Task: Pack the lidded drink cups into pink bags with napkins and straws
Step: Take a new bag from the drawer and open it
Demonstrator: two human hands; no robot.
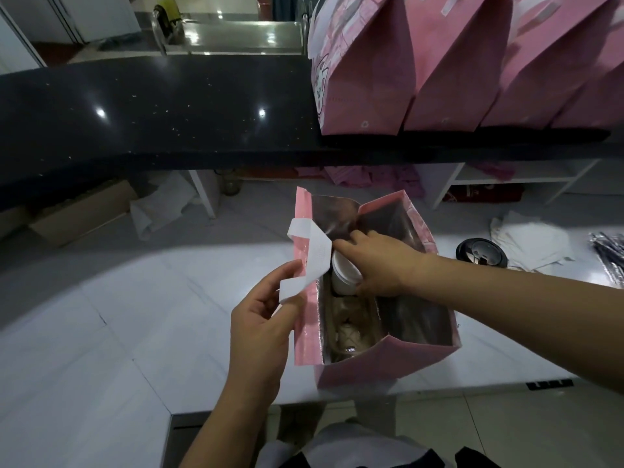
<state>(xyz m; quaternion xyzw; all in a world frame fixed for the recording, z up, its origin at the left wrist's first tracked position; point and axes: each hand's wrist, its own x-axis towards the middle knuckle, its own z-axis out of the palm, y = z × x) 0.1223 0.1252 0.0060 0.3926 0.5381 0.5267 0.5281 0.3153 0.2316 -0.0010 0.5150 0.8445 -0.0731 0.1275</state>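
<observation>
An open pink bag (371,366) stands at the centre of the frame on the white table (101,315), its mouth wide and its silvery lining showing. The left hand (261,329), lower centre, has its grip closed in a pinch on the bag's white handle (312,255), thumb and fingers folding the strip at the bag's left edge. The right hand (378,265) comes in from the right and dips into the bag's mouth; its grip is curled around a white lidded cup (342,276), which sits inside the bag against the left wall. Below the cup, deeper in the bag, lies something pale and blurred that I cannot make out.

At the right of the frame, on the same table, lie a black round lid (481,253), a heap of white napkins (537,241) and, at the far right edge, shiny wrapped straws (607,258). In the upper right a row of closed pink bags (456,79) stands on a black table (152,113).
</observation>
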